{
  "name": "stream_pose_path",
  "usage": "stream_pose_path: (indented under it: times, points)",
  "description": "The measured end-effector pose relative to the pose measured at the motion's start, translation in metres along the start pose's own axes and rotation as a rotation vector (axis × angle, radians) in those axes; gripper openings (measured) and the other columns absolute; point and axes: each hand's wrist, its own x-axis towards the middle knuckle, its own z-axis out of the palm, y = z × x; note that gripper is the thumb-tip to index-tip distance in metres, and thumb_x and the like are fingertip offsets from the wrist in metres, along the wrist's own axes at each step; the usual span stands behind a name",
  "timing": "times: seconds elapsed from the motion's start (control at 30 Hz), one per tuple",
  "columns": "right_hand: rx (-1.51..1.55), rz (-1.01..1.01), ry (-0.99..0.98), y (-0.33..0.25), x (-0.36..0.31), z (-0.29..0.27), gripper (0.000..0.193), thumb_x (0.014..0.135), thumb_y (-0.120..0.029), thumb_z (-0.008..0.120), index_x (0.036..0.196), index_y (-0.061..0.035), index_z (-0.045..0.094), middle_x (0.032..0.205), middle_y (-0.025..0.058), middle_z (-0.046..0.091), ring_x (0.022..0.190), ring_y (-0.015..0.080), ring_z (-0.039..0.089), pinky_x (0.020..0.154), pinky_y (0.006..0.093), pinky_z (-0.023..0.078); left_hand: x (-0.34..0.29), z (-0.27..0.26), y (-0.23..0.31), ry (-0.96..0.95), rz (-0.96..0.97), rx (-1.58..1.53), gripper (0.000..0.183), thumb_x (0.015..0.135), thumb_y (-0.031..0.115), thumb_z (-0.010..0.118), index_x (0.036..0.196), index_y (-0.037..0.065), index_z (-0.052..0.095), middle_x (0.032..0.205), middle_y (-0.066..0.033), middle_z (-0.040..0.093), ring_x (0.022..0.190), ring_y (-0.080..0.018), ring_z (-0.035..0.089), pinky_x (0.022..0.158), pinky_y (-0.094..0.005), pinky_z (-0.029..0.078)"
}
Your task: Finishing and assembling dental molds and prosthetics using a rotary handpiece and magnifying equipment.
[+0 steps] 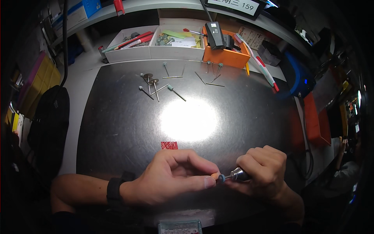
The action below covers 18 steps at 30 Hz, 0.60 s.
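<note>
My right hand (265, 167) is wrapped round a rotary handpiece (239, 174) with a silver nose and a dark body. A small blue-grey disc bit (221, 179) sits on its shaft, facing left. Between thumb and forefinger, my left hand (167, 177) pinches a small orange piece (214, 176), mostly covered by the fingertips. The disc is right against or very close to that piece; contact cannot be made out. Just beyond my left hand, a small red patterned piece (169, 145) lies on the dark metal work surface (117, 128).
Loose bits lie toward the back, among them a green-tipped bit (177, 93) and a brown disc bit (154, 82). Behind them stand white trays (130, 54) and an orange box (230, 56). A red-and-white pen (267, 74) leans right. A clear greenish container (180, 227) is at the near edge.
</note>
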Motion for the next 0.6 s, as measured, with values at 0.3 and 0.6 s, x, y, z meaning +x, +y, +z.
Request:
stream_pose_path:
  times: [0.3,0.6]
  points:
    - [0.016,0.021,0.016,-0.0006,-0.0012,-0.0006,0.046,0.067,-0.045,0.078,0.059,-0.0108,0.049,0.050,-0.0008,0.040,0.040,0.0154,0.042,0.041,0.0304,0.027,0.0000,-0.0004,-0.0008,0.002,0.001,0.029,0.018,0.084,-0.007,0.063,0.101,-0.004,0.060,0.108,-0.0204,0.063,0.096,-0.0207,0.064,0.090,-0.0336,0.053]
    - [0.002,0.012,-0.019,-0.0006,-0.0036,-0.0006,0.049,0.073,-0.049,0.073,0.057,-0.0125,0.044,0.049,-0.0014,0.035,0.040,0.0131,0.041,0.040,0.0287,0.028,-0.0007,-0.0007,-0.0005,-0.007,0.003,0.054,0.018,0.084,-0.007,0.063,0.102,-0.004,0.061,0.108,-0.0195,0.063,0.098,-0.0214,0.064,0.092,-0.0342,0.051]
